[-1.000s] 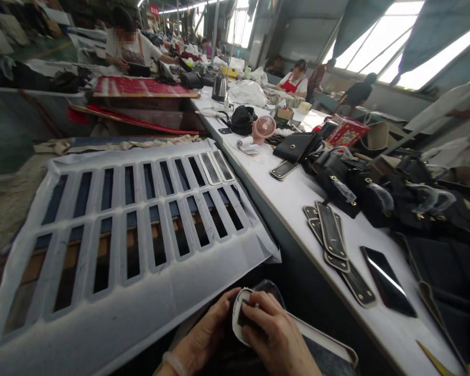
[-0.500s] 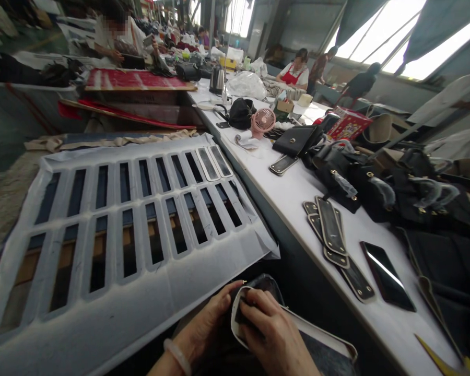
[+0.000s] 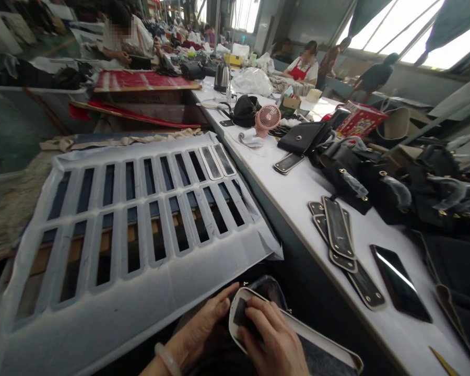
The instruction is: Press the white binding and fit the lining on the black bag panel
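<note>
Low in the view, my left hand (image 3: 203, 326) and my right hand (image 3: 274, 339) both grip a long black strap piece with a white edge (image 3: 321, 347). The left fingers hold its rounded end from the side. The right fingers press on its dark top face. A pale bangle sits on my left wrist. Just above the hands lies a large white sheet with rows of long cut-out slots (image 3: 141, 219). Two strap pieces (image 3: 217, 161) still sit in its far right slots.
A long white table (image 3: 297, 193) runs along the right, carrying stacked strap pieces (image 3: 342, 240), two phones (image 3: 401, 282), black bags (image 3: 395, 188), a pink fan (image 3: 267, 119) and a kettle (image 3: 221, 78). Other people work at tables further back.
The view has shifted slightly. My hands stay on the strap piece, with the right fingers sliding a little along its end.
</note>
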`<state>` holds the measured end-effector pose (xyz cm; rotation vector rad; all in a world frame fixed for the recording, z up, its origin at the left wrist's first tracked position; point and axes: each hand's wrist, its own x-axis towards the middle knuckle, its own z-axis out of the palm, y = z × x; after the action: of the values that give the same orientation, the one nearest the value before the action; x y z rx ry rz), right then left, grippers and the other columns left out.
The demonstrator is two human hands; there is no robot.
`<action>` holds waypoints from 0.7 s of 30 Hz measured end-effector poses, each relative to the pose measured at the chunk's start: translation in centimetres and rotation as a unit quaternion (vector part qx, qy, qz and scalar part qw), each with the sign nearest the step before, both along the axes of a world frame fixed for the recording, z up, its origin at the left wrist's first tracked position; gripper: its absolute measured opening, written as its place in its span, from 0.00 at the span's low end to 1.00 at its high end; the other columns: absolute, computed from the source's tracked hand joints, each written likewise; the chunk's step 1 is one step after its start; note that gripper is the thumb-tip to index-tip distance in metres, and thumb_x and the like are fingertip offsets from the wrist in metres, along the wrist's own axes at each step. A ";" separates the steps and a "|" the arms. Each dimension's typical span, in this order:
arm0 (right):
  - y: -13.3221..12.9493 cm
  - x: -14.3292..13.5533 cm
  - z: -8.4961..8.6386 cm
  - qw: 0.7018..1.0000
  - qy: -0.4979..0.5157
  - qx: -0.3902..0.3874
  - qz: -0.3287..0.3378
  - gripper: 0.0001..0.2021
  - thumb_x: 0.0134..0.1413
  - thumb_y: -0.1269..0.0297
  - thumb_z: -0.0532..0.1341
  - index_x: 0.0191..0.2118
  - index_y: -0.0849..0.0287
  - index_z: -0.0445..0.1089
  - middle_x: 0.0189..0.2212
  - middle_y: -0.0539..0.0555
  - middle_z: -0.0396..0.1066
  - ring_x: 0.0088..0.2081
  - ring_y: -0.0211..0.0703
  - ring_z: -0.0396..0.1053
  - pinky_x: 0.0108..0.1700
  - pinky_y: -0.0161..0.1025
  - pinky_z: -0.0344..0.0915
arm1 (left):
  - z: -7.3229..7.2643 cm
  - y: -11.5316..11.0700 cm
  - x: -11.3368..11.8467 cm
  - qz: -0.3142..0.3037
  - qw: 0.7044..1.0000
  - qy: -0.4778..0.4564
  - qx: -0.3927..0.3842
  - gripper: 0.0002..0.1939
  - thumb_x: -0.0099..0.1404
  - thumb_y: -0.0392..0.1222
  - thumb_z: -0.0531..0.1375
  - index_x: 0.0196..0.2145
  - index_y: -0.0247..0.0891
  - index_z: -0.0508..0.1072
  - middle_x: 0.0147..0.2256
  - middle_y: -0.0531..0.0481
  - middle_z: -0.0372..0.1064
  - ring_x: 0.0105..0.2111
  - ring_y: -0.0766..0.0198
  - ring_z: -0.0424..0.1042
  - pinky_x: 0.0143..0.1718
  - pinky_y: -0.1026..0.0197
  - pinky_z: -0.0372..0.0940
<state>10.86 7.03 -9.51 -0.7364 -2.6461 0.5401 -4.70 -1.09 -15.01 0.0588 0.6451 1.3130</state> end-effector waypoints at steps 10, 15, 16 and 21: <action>0.3 0.6 -1.3 0.993 0.041 0.109 0.030 0.09 0.62 0.67 0.57 0.46 0.57 0.70 0.44 0.55 0.76 0.42 0.47 0.76 0.44 0.39 0.75 | 1.1 -0.5 0.6 0.022 0.997 0.007 -0.067 0.29 0.63 0.51 0.63 0.60 0.41 0.66 0.52 0.42 0.72 0.56 0.52 0.67 0.53 0.56 0.62; -0.1 0.4 -1.4 0.989 0.063 0.137 0.003 0.10 0.63 0.67 0.56 0.45 0.60 0.73 0.42 0.55 0.78 0.38 0.48 0.77 0.40 0.40 0.75 | 2.0 -0.6 0.4 0.003 0.993 0.060 -0.102 0.31 0.65 0.52 0.62 0.62 0.40 0.63 0.51 0.40 0.71 0.48 0.53 0.71 0.48 0.54 0.65; -0.2 0.3 -1.3 0.988 0.070 0.139 -0.006 0.10 0.64 0.66 0.56 0.45 0.60 0.73 0.42 0.55 0.78 0.37 0.48 0.77 0.39 0.40 0.75 | 2.2 -0.6 0.4 0.001 0.992 0.068 -0.104 0.30 0.65 0.51 0.61 0.62 0.40 0.63 0.50 0.40 0.72 0.46 0.54 0.72 0.47 0.54 0.65; -0.6 0.4 -1.8 0.981 0.091 0.168 -0.014 0.12 0.65 0.66 0.55 0.43 0.61 0.75 0.41 0.55 0.79 0.36 0.48 0.78 0.37 0.41 0.75 | 2.4 -0.4 0.6 -0.001 0.994 0.058 -0.093 0.28 0.67 0.51 0.59 0.62 0.41 0.64 0.47 0.42 0.73 0.42 0.59 0.72 0.42 0.59 0.65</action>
<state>11.26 6.44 -11.31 -0.5893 -2.4618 0.1369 -4.09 -1.48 -12.63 -0.0163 0.8638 1.2495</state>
